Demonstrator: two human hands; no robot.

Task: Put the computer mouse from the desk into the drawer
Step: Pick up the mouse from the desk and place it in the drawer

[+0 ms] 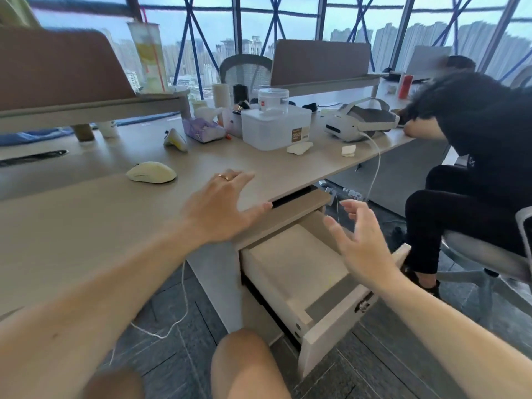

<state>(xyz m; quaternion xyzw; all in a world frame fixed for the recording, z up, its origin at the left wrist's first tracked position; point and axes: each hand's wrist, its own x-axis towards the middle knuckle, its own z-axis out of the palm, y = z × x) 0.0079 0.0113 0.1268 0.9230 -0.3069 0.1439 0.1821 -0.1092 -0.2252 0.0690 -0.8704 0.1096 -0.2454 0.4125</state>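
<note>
A pale cream computer mouse [151, 172] lies on the beige desk [72, 226], to the left of centre. My left hand [221, 205] hovers flat over the desk's front edge with fingers spread, to the right of the mouse and apart from it, holding nothing. The drawer [331, 326] under the desk stands pulled out, with a white box or sheet [296, 263] filling most of its inside. My right hand [359, 240] hangs above the drawer's right side, fingers apart and empty.
A clear plastic storage box [273, 128] with a jar on top, a tissue pack [203, 131] and a white headset [359, 119] stand further back on the desk. A seated person [475, 168] in black occupies the right. A white cable [184, 298] hangs below the desk.
</note>
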